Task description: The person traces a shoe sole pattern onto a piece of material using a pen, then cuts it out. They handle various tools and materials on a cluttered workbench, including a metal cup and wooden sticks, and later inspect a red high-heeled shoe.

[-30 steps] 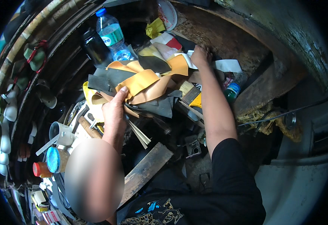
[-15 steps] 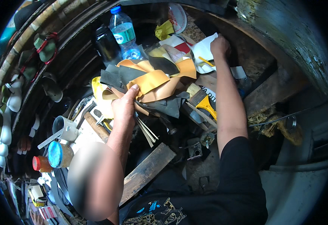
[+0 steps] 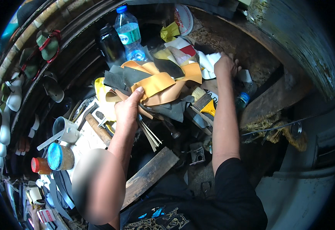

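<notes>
My left hand (image 3: 127, 107) is closed around a bundle of tan, orange and black leather-like scraps (image 3: 152, 84), thumb on top. Farther right, my right hand (image 3: 225, 68) grips the edge of a curled white sheet (image 3: 209, 63); some of its fingers stick out apart, and its thumb side is partly hidden. A yellow-handled paintbrush (image 3: 205, 104) lies between the bundle and my right forearm. Below my left hand, several thin pale sticks (image 3: 149, 135) poke out. A wooden-handled hammer (image 3: 98, 128) rests left of my left wrist.
Behind the bundle stand a clear blue-capped bottle (image 3: 130, 36) and a black bottle (image 3: 111, 48). At left are a white cup (image 3: 69, 132), a blue-lidded jar (image 3: 62, 157) and a red-lidded jar (image 3: 41, 165). A wooden board (image 3: 152, 176) lies near me. Footwear (image 3: 48, 46) lines the left side.
My right hand has come nearer to me, and the white sheet has bent and curled beside it. A small blue-capped bottle now shows right of my forearm. My left hand keeps its hold.
</notes>
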Tool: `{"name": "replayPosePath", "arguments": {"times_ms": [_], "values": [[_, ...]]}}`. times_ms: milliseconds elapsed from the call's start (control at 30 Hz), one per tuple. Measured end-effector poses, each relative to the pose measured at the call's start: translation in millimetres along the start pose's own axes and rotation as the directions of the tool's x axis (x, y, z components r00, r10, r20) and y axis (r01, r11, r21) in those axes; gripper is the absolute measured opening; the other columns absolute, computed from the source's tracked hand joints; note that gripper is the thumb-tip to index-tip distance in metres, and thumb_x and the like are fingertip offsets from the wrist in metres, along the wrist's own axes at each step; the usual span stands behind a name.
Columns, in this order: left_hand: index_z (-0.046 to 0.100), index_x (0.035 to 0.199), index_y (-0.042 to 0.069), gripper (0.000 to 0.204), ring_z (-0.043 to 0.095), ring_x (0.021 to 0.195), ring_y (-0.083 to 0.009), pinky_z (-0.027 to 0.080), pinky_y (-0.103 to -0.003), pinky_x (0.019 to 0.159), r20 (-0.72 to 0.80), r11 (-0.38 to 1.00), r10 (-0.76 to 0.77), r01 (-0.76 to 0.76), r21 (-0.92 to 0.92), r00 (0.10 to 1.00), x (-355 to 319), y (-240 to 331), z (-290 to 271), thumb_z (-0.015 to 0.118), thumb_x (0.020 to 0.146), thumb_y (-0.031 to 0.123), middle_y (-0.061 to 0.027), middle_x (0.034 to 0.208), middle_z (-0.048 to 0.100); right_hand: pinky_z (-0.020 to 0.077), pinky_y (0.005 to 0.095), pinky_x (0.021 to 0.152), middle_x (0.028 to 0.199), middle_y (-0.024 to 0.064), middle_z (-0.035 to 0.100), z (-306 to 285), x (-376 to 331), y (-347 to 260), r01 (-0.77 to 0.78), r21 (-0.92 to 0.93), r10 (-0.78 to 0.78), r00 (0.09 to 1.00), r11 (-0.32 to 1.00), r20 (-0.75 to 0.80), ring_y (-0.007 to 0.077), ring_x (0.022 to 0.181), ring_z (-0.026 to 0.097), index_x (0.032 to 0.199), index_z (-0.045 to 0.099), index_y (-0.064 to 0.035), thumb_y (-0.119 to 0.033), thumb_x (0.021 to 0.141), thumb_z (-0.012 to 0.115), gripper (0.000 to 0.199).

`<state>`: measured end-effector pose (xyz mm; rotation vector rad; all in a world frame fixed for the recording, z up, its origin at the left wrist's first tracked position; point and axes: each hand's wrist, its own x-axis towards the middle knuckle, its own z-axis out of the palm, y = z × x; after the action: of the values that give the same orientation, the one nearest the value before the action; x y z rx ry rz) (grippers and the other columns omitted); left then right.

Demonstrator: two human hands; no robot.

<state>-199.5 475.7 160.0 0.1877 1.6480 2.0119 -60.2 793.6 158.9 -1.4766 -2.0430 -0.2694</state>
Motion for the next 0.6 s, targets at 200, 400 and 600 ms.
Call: {"name": "replayPosePath", "arguments": {"times_ms": [200,400,600], "values": [[0.067,0.124,-0.008,0.047,0.074,0.093,-0.0219,0.061,-0.035,0.086,0.003,1.000,0.003,-0.003,-0.002,1.000,2,-4,-1,0.084,0.091,0.021,-0.0146,0.111,0.075,0.0550,0.0451,0.100,0.128,0.0249,0.070,52,37,-74,0.374,0.445,-0.525,0.801,0.814,0.287,0.0430,0.115,0.068,0.133,0.070,-0.0078,-0.010,0.096,0.058,0.039],[0.069,0.123,-0.010,0.043,0.074,0.093,-0.0226,0.059,-0.034,0.086,-0.025,1.000,0.005,-0.006,-0.023,1.000,2,-2,1,0.081,0.092,0.016,-0.0161,0.109,0.076,0.0534,0.0407,0.103,0.134,0.0269,0.069,111,51,-93,0.112,0.397,-0.366,0.665,0.911,0.651,0.0365,0.121,0.069,0.124,0.070,0.0055,-0.017,0.089,0.076,0.042],[0.068,0.124,-0.008,0.047,0.074,0.094,-0.0212,0.060,-0.035,0.086,-0.013,1.000,0.014,-0.014,0.014,1.000,1,-3,0,0.083,0.090,0.021,-0.0134,0.111,0.075,0.0574,0.0390,0.087,0.107,0.0138,0.078,85,103,-51,-0.050,0.780,-0.289,0.912,0.624,0.290,0.0227,0.094,0.073,0.121,0.071,0.0039,-0.016,0.083,0.085,0.045]]}}
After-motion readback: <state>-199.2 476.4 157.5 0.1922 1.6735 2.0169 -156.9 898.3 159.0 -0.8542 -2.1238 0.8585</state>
